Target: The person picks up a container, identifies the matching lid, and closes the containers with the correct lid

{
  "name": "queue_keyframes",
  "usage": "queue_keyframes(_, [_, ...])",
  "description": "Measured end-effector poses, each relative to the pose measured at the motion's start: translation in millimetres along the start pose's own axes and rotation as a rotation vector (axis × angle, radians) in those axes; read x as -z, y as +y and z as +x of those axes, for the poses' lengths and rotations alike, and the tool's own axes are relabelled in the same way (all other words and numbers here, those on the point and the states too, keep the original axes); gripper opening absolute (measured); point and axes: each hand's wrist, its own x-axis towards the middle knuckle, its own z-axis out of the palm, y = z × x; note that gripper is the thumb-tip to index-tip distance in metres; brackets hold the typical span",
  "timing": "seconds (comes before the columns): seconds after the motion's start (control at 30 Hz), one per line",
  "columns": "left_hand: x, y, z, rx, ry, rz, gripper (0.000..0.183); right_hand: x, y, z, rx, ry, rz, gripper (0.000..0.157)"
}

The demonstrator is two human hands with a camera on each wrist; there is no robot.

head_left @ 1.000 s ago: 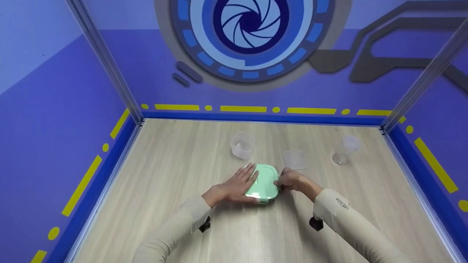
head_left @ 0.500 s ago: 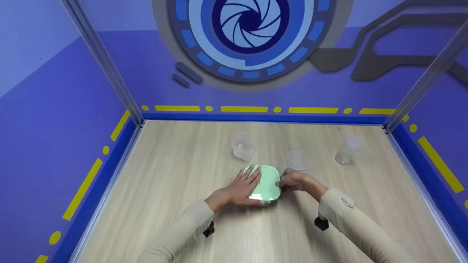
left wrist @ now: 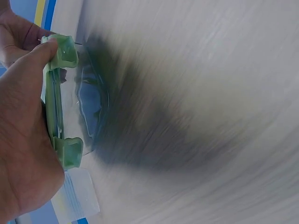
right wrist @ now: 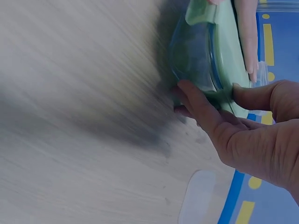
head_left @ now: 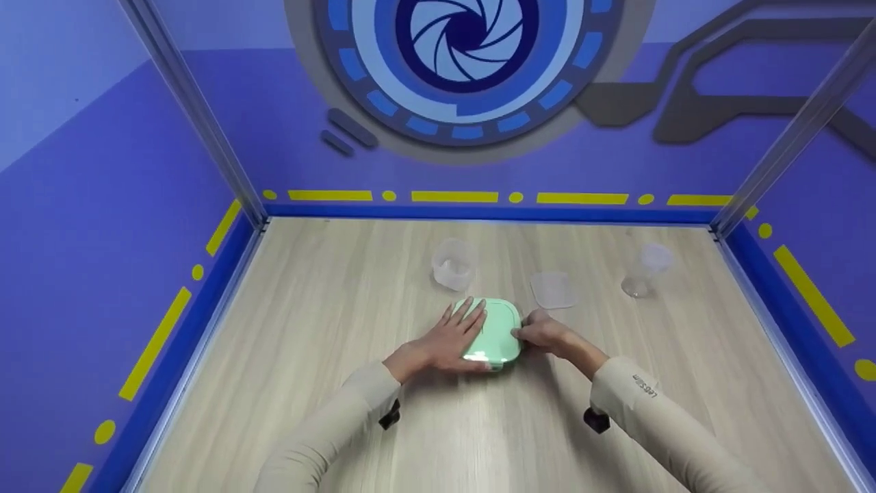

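A clear food container [left wrist: 93, 105] with a mint-green lid [head_left: 505, 325] stands on the table in front of the person. My left hand [head_left: 450, 344] lies across the left part of the lid, its fingers straight and pressing down. Its thumb reaches along the near side, over one of the green clips [left wrist: 72, 151]. On the right side, my right hand [head_left: 546, 333] pinches the container's edge, thumb on top of the lid and fingers curled below the rim. The right wrist view shows those fingers [right wrist: 196, 100] beside the clear wall, partly hiding the clip there.
Behind the container stands an uncovered translucent tub [head_left: 454, 267]. A flat translucent square lid [head_left: 554, 290] lies to its right. Farther right is a clear jar with a whitish top [head_left: 657, 257]. Blue walls [head_left: 226, 123] border the wooden table [head_left: 328, 274] at the back and sides.
The head view has shifted slightly. Both hands keep nearly the same hold on the food container, which stays in place.
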Motion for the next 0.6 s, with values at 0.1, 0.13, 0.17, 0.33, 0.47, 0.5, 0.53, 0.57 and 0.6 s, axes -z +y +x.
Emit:
queue_keyframes(0.1, [2.3, 0.0, -1.7, 0.003, 0.011, -0.005, 0.104, -4.1, 3.4, -2.4, 0.026, 0.018, 0.024, 0.024])
queue_keyframes(0.13, [2.8, 0.0, -2.0, 0.005, 0.014, -0.007, 0.105, -4.7, 4.5, -2.6, 0.032, 0.015, 0.042, 0.027])
queue_keyframes(0.17, [3.4, -0.2, -2.1, 0.008, 0.015, -0.006, 0.105, -5.2, 5.7, -2.6, 0.036, 0.015, 0.063, 0.031])
queue_keyframes(0.33, [3.8, -0.2, -1.6, 0.02, 0.038, 0.002, 0.104, -6.5, 10.4, -5.5, 0.035, 0.041, 0.143, 0.052])
queue_keyframes(0.47, [1.7, 2.4, -1.9, 0.023, 0.066, -0.006, 0.104, -11.5, 14.3, -10.8, 0.005, 0.041, 0.242, 0.068])
queue_keyframes(0.5, [0.6, 3.5, -2.3, 0.026, 0.071, -0.014, 0.104, -13.6, 15.5, -12.0, -0.004, 0.032, 0.277, 0.072])
queue_keyframes(0.53, [-0.5, 4.7, -2.8, 0.031, 0.075, -0.022, 0.104, -16.2, 16.7, -13.0, -0.014, 0.031, 0.32, 0.074])
queue_keyframes(0.57, [-1.2, 6.0, -3.4, 0.036, 0.08, -0.03, 0.105, -18.8, 17.8, -14.2, -0.022, 0.029, 0.36, 0.077])
queue_keyframes(0.6, [-1.9, 7.3, -4.3, 0.039, 0.082, -0.041, 0.105, -21.3, 19.2, -15.5, -0.033, 0.028, 0.396, 0.079])
